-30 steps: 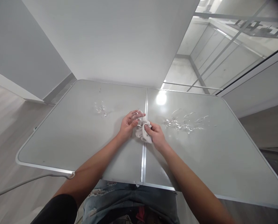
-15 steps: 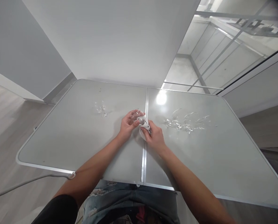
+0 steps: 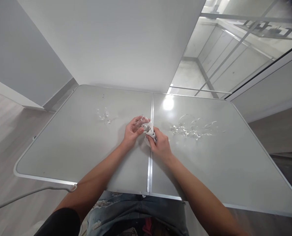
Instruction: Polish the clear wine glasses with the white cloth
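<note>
- Left hand point(image 3: 131, 132): half-curled, gripping a clear glass point(image 3: 141, 120).
- Right hand point(image 3: 161, 141): fingers closed on a white cloth point(image 3: 150, 131) (bunched), against the glass.

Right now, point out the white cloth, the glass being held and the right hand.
White cloth point(image 3: 150, 129): head view, on its bunched upper part.
Held glass point(image 3: 142, 122): head view, on the side of its clear bowl.
Right hand point(image 3: 161, 143): head view, on the back of it.
</note>
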The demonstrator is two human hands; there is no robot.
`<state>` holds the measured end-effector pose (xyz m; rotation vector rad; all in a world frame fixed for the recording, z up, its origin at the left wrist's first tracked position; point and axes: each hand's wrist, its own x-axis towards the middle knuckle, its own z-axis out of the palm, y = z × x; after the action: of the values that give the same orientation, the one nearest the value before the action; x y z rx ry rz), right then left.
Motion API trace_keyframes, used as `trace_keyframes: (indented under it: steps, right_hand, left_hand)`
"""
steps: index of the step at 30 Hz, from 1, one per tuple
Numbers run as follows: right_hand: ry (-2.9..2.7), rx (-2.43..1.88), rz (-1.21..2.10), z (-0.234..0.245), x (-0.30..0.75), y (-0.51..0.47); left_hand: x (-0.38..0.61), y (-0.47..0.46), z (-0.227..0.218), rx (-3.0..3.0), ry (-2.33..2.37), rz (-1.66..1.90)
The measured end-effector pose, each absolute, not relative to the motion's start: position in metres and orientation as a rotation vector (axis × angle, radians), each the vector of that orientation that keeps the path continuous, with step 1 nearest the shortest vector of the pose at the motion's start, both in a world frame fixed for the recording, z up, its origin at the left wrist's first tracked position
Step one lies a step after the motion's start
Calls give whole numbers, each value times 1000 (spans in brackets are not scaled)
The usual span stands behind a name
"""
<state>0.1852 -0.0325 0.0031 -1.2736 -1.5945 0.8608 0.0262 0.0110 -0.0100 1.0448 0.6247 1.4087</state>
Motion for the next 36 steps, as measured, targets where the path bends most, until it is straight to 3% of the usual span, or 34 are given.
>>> trace_keyframes:
  steps: [8,10,15,19,24,30,36]
  right_hand:
    - [-867,-986,1829,3,190,-24]
    - [-932,-987,1773,3,191,-23]
    - [-1497,-1072,1213,6,192,-26]
    - [-1570,-1151,1035,2,192,-28]
    - [-1437,-1190,1032,-3,191,-28]
    - [-841,-1005,1516,-1,183,-24]
    - [-575,-989,1410,-5,182,-20]
  left_hand:
    - [23,10,-5,968,471,1295]
    - [23,9,-4,957,473,1319]
    - [21,8,-4,1001,503,1348]
    - [21,11,-8,1077,491,1334]
    - [25,12,-10,1184,594,1285]
    - [27,9,-10,1181,695,1270]
    - [24,13,-3,1085,701,1571]
